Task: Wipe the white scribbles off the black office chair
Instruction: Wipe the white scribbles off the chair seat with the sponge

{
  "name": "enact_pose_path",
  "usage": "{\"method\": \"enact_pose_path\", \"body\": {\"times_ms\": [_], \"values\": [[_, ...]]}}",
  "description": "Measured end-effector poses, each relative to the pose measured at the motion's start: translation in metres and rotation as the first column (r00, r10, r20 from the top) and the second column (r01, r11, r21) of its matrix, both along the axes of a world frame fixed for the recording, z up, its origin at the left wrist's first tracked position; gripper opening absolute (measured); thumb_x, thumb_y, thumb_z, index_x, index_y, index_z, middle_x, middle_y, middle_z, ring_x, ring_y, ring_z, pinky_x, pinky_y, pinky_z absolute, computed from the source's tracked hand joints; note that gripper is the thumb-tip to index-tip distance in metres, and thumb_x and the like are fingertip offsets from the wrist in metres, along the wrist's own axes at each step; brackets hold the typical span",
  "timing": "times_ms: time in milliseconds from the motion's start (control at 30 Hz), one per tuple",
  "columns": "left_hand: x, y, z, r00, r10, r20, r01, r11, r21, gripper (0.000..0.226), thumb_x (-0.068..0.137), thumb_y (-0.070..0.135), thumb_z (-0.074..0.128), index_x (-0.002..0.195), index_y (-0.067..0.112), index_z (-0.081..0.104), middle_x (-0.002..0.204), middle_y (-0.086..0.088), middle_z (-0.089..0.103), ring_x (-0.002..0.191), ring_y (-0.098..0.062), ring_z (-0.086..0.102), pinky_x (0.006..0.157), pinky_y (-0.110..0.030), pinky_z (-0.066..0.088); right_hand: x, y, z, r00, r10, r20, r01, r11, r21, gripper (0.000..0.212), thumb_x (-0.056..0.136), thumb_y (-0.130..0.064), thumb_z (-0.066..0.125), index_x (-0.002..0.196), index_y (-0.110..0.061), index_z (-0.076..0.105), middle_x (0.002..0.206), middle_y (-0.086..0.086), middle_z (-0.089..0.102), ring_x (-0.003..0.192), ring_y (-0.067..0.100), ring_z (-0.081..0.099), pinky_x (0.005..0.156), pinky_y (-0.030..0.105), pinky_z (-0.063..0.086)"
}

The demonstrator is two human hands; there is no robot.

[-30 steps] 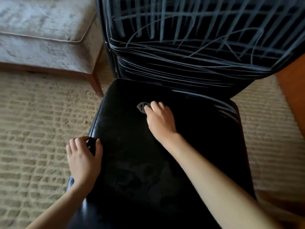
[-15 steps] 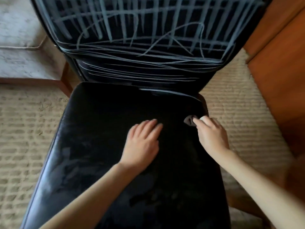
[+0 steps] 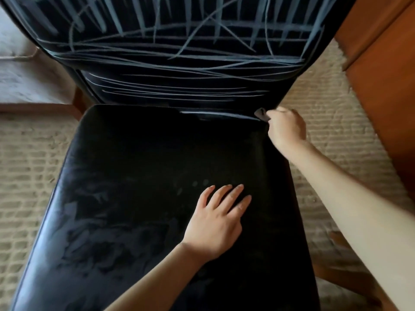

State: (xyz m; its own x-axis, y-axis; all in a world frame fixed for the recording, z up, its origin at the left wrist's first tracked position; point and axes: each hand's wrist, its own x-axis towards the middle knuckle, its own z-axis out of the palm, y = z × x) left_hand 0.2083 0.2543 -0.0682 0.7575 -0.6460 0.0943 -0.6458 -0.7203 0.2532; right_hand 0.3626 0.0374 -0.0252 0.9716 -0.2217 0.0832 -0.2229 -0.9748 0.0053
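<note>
Head view, left to right: pale upholstered bench (image 3: 27,86), my left hand (image 3: 215,225) spread flat on the black chair seat (image 3: 134,198), white scribbles (image 3: 179,63) covering its backrest, my right hand (image 3: 286,129) pinching a small grey cloth (image 3: 261,114) at the seat's rear corner, beige rug (image 3: 325,122), wooden furniture (image 3: 381,75).

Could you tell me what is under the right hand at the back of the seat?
A small grey cloth sticks out from the right hand, at the end of a white streak on the seat. The rest of the cloth is covered.
</note>
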Motion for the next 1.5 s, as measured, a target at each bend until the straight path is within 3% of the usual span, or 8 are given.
{"method": "enact_pose_path", "body": {"times_ms": [233, 467, 600, 767, 967, 1100, 1300, 1500], "values": [[-0.001, 0.000, -0.001, 1.000, -0.005, 0.031, 0.005, 1.000, -0.009, 0.052, 0.081, 0.028, 0.043, 0.130, 0.024, 0.056, 0.139, -0.002, 0.051, 0.125, -0.024, 0.050, 0.106, -0.043, 0.029, -0.086, 0.044, -0.016, 0.825, 0.549, 0.135, -0.533, 0.835, -0.137, 0.026, 0.072, 0.002, 0.059, 0.095, -0.006, 0.069, 0.079, 0.010, 0.060, 0.069, 0.033, 0.054, 0.050, 0.032, 0.042], [0.000, -0.001, -0.001, 1.000, 0.010, 0.023, -0.009, 0.998, -0.055, 0.049, 0.081, 0.027, 0.045, 0.128, 0.025, 0.058, 0.138, 0.000, 0.052, 0.125, -0.021, 0.048, 0.106, -0.040, 0.031, 0.018, 0.040, 0.000, 0.983, -0.125, -0.136, 0.118, 0.991, -0.061, 0.036, 0.093, -0.004, 0.046, 0.125, -0.016, 0.057, 0.128, 0.010, 0.050, 0.121, 0.032, 0.042, 0.088, 0.039, 0.043], [0.000, -0.001, -0.001, 1.000, 0.014, 0.023, -0.012, 0.996, -0.088, 0.049, 0.079, 0.026, 0.044, 0.126, 0.024, 0.059, 0.136, -0.001, 0.054, 0.123, -0.022, 0.050, 0.105, -0.041, 0.031, -0.005, 0.094, -0.002, 0.998, 0.037, -0.046, -0.037, 0.999, -0.005, 0.036, 0.093, -0.006, 0.046, 0.128, -0.009, 0.053, 0.130, 0.009, 0.047, 0.120, 0.031, 0.041, 0.088, 0.036, 0.043], [0.000, 0.000, 0.000, 1.000, 0.015, 0.015, -0.014, 0.998, -0.069, 0.048, 0.081, 0.028, 0.043, 0.127, 0.025, 0.058, 0.136, 0.002, 0.054, 0.123, -0.020, 0.050, 0.104, -0.041, 0.036, -0.039, 0.086, -0.009, 0.887, 0.456, 0.075, -0.457, 0.889, -0.008, 0.027, 0.074, -0.002, 0.068, 0.099, -0.009, 0.066, 0.093, 0.012, 0.060, 0.083, 0.037, 0.055, 0.059, 0.036, 0.044], [0.042, 0.039, 0.017, 0.998, 0.062, -0.006, -0.062, 0.981, -0.183, 0.046, 0.078, 0.027, 0.043, 0.117, 0.020, 0.066, 0.125, 0.001, 0.063, 0.114, -0.019, 0.059, 0.094, -0.034, 0.048, 0.004, 0.024, 0.004, 0.989, -0.139, -0.052, 0.143, 0.987, 0.072, 0.025, 0.092, -0.011, 0.050, 0.112, -0.006, 0.063, 0.117, 0.016, 0.055, 0.108, 0.037, 0.052, 0.082, 0.037, 0.044], [0.078, 0.095, 0.008, 0.933, 0.358, 0.024, -0.355, 0.931, -0.085, 0.046, 0.084, 0.027, 0.039, 0.121, 0.014, 0.064, 0.130, -0.002, 0.060, 0.123, -0.023, 0.054, 0.104, -0.040, 0.038, 0.024, 0.108, 0.005, 0.993, -0.104, -0.049, 0.111, 0.980, 0.168, 0.029, 0.091, -0.008, 0.049, 0.116, -0.005, 0.063, 0.122, 0.014, 0.057, 0.113, 0.034, 0.056, 0.090, 0.036, 0.047], [0.075, 0.097, 0.003, 0.936, 0.352, 0.016, -0.348, 0.930, -0.117, 0.047, 0.087, 0.027, 0.037, 0.125, 0.013, 0.062, 0.133, 0.001, 0.057, 0.128, -0.021, 0.049, 0.109, -0.040, 0.033, 0.014, 0.192, 0.004, 0.951, 0.308, 0.024, -0.304, 0.919, 0.253, 0.012, 0.093, -0.013, 0.047, 0.089, -0.017, 0.058, 0.115, 0.005, 0.053, 0.109, 0.027, 0.051, 0.076, 0.033, 0.041], [0.075, 0.096, -0.001, 0.935, 0.355, 0.018, -0.350, 0.927, -0.136, 0.045, 0.089, 0.027, 0.038, 0.125, 0.014, 0.061, 0.134, 0.000, 0.056, 0.130, -0.020, 0.047, 0.111, -0.040, 0.033, 0.029, 0.085, 0.010, 0.980, -0.178, -0.087, 0.185, 0.979, 0.085, 0.029, 0.095, -0.021, 0.045, 0.112, -0.007, 0.064, 0.116, 0.016, 0.061, 0.108, 0.035, 0.058, 0.081, 0.035, 0.044]]}}
